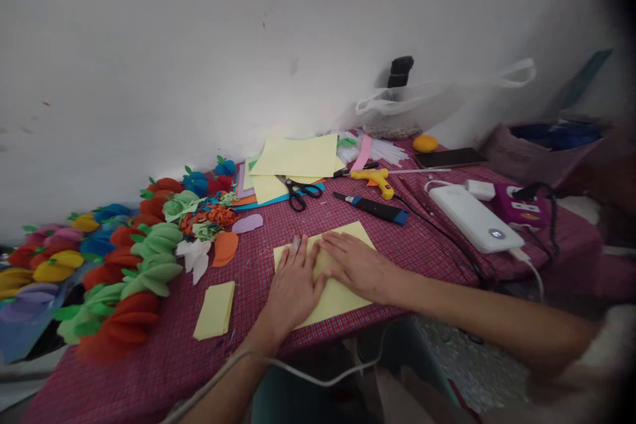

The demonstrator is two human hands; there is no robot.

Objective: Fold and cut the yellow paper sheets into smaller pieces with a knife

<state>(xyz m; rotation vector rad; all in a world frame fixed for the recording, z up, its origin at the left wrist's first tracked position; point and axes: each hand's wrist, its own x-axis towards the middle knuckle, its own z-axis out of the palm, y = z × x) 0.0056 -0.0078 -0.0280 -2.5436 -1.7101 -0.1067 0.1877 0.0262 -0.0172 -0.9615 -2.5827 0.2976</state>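
I classify the site on my remote feed as a small paper-craft workspace; I cannot determine whether it is in a home or a workshop. Indicators: a table with a checked cloth [144, 387], set against a marked pale wall [199, 46]; rows of leafed paper ornaments [156, 242]; stacked colored sheets [298, 154]; scissors [292, 186]; a knife [375, 207]; a glue gun [372, 175]; a purple socket block [524, 209].

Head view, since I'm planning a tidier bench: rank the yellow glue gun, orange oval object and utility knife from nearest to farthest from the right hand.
1. Utility knife: just beyond the right hand, slightly rightward.
2. Yellow glue gun: behind the knife.
3. Orange oval object: farther back, toward the right.
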